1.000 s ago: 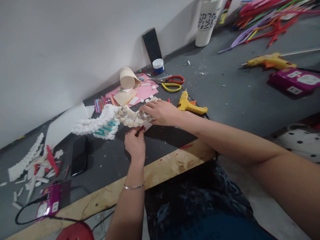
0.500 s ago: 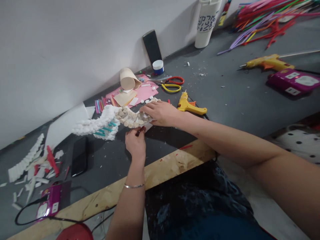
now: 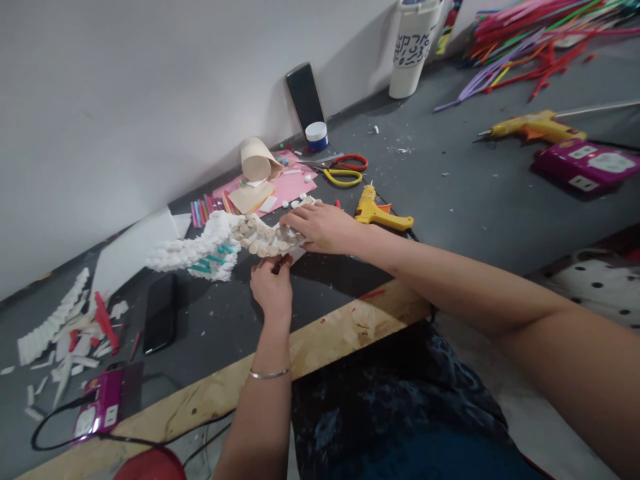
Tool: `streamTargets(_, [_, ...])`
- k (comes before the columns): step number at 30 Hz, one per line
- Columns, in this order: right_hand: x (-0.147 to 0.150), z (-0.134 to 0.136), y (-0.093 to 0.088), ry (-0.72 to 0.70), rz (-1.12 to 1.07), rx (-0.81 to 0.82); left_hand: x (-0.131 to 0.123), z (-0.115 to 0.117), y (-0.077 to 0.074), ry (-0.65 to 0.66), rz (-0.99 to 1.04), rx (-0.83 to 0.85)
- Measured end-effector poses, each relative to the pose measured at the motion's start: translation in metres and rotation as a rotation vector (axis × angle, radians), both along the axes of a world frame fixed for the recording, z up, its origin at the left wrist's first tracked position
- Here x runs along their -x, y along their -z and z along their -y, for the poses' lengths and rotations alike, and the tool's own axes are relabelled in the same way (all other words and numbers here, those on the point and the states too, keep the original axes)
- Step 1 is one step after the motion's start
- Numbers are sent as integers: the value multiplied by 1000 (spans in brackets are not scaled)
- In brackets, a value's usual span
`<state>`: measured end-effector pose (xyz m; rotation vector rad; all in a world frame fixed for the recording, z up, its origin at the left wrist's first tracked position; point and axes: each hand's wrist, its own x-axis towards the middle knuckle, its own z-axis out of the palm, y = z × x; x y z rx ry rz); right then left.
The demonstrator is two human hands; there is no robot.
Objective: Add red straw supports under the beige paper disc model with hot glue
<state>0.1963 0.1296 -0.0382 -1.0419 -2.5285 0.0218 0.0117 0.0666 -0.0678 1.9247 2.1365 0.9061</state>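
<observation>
A long paper craft piece (image 3: 235, 241) lies on the grey table (image 3: 450, 200); its left part is white ruffled paper with teal strips, its right part is covered in small beige paper rolls. My right hand (image 3: 323, 227) lies on the right end of the piece, fingers curled down on the rolls. My left hand (image 3: 271, 285) is just below the piece, fingers pinched on a thin dark red stick at its lower edge. A bracelet sits on my left wrist.
A yellow glue gun (image 3: 380, 210) lies right of my right hand. Scissors (image 3: 345, 169), pink paper (image 3: 290, 187), a beige paper roll (image 3: 256, 159) and an upright phone (image 3: 305, 97) sit behind. A black phone (image 3: 160, 312), paper scraps (image 3: 65, 330) and a purple power strip (image 3: 100, 408) lie left.
None beyond a slight shift of the view; both hands stay on the craft piece.
</observation>
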Motion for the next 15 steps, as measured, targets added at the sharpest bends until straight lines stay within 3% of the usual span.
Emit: streamTargets(15, [0,0,0,0,8,-6,-3,2,0,-10,-11,0])
